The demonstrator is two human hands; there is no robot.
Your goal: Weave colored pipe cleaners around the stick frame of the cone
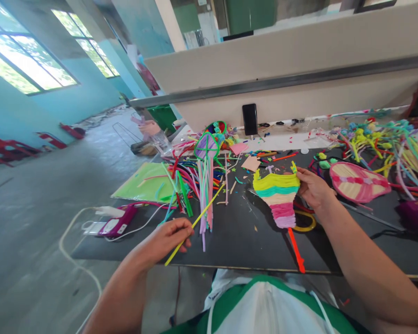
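My left hand (172, 237) is closed around a yellow pipe cleaner (209, 204), which slants up to the right over the table's front part. In my right hand (313, 188) is the upper right edge of a striped pipe-cleaner piece (277, 197), banded yellow, teal, cream, dark pink and lilac, with an orange-red stem (296, 250) pointing toward me. Two small yellow tips stick up from its top corners. Below my right hand lie yellow-handled scissors (308, 221), partly hidden. A bundle of pastel pipe cleaners (204, 195) lies between my hands.
A pink leaf-shaped piece (358, 181) and tangled pipe cleaners (376, 144) lie at the right. A phone (250, 119) leans on the back panel. At the left are a green packet (146, 181) and a purple device (118, 221) with a white cable.
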